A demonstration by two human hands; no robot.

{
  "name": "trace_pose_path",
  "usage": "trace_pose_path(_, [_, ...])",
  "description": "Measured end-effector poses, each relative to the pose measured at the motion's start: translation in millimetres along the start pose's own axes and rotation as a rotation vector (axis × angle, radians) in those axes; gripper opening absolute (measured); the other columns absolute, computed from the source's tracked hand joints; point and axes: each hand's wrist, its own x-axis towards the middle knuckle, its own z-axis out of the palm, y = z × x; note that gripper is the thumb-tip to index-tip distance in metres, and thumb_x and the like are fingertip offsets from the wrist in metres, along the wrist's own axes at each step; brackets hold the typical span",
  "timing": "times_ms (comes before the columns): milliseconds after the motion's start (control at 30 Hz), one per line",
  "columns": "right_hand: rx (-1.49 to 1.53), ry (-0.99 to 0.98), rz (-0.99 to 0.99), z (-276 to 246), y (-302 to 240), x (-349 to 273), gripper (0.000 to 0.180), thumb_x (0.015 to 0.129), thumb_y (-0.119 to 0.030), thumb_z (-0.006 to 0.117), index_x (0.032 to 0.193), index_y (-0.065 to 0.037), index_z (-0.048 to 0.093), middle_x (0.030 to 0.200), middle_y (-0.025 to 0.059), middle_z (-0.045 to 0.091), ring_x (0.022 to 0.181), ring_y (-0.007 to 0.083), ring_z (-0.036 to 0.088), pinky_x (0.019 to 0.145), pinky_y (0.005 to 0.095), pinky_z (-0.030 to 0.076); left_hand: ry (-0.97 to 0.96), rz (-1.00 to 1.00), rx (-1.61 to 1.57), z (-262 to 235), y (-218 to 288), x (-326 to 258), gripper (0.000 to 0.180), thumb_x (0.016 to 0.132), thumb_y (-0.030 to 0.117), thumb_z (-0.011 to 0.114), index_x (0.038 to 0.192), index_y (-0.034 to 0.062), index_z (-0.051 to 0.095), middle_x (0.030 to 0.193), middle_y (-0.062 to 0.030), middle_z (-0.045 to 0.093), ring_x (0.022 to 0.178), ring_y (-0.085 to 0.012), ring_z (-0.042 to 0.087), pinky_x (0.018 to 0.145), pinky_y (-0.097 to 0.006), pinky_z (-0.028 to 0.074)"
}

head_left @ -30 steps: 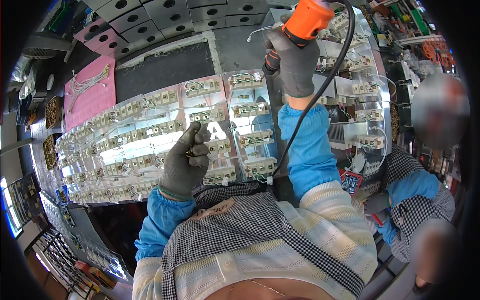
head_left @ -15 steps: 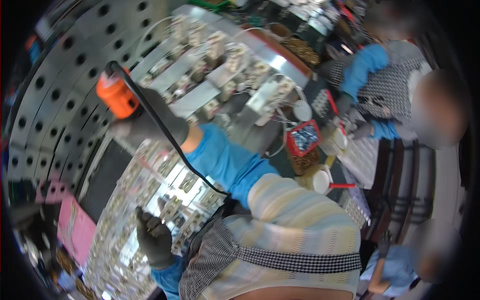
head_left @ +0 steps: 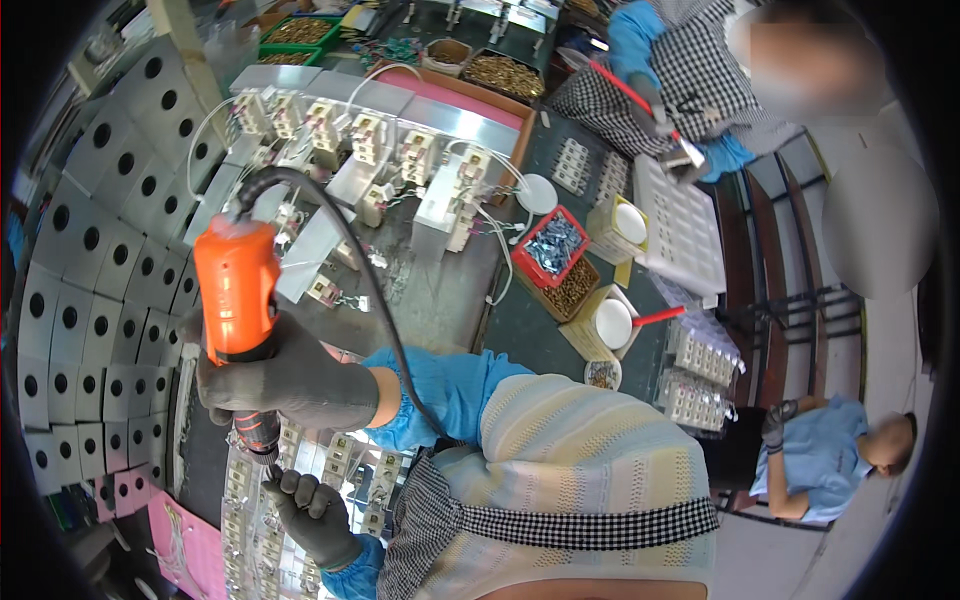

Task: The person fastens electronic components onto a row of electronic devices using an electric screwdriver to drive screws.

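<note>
My right hand (head_left: 275,380), in a dark grey glove, grips an orange electric screwdriver (head_left: 238,285) with a black cable at its top. The tool points downward, and its black nose (head_left: 258,438) reaches my left hand (head_left: 315,515). That hand, gloved too, has its fingers curled in beside the bit's tip; whatever they hold is hidden. Under both hands lie rows of small cream terminal blocks with metal parts (head_left: 335,460). Blue sleeves cover both my forearms.
Grey metal boxes with round holes (head_left: 90,325) are stacked at left. Wired housings (head_left: 365,140) stand on the bench beyond. To the right are a red tray of silvery parts (head_left: 550,246) and tubs (head_left: 613,323). A co-worker's blue sleeve (head_left: 635,45) shows at upper right; another person (head_left: 815,455) sits lower right.
My right hand has brought the screwdriver down to my left hand, the tool swinging upright. The left fingers have curled in further. The whole view has shifted and turned.
</note>
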Motion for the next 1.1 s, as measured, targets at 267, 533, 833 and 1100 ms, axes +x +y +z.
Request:
trace_pose_path(267, [-0.034,0.172,-0.118,-9,-20,1,0.029,0.087,-0.029,0.068,0.100,-0.006,0.057,0.075,0.0065,0.063,0.064,0.0160,0.062,0.059,0.0324,0.052,0.183,0.449,0.936,27,-21,-5,0.034,0.103,0.032,0.060,0.119,0.0008,0.059,0.077,0.0029,0.048,0.058,-0.0023,0.034,0.045,-0.019,0.024])
trace_pose_path(533, [-0.078,0.197,-0.173,-30,0,7,0.031,0.094,-0.034,0.062,0.105,-0.005,0.060,0.082,0.0083,0.066,0.072,0.0200,0.068,0.063,0.0358,0.056,0.216,0.555,1.324,34,-7,-14,0.030,0.101,0.019,0.055,0.119,-0.0043,0.062,0.072,0.0022,0.052,0.059,-0.0044,0.043,0.050,-0.021,0.033])
trace_pose_path(833, [-0.370,-0.080,-0.299,-36,35,11,0.048,0.086,-0.003,0.067,0.131,0.002,0.050,0.091,0.0123,0.068,0.078,0.0226,0.067,0.074,0.0378,0.056,0.400,0.574,1.873,13,43,-17,0.049,0.091,0.014,0.068,0.136,0.0017,0.056,0.080,-0.0111,0.068,0.069,-0.0195,0.063,0.063,-0.033,0.050])
trace_pose_path(1100, [-0.528,-0.117,-0.150,-35,84,17,0.051,0.086,-0.008,0.071,0.131,0.000,0.051,0.089,0.0104,0.066,0.082,0.0223,0.064,0.078,0.0417,0.054,0.434,0.464,2.260,-9,50,14,0.051,0.088,0.028,0.070,0.134,0.0115,0.054,0.081,-0.0173,0.070,0.079,-0.0392,0.069,0.068,-0.049,0.052])
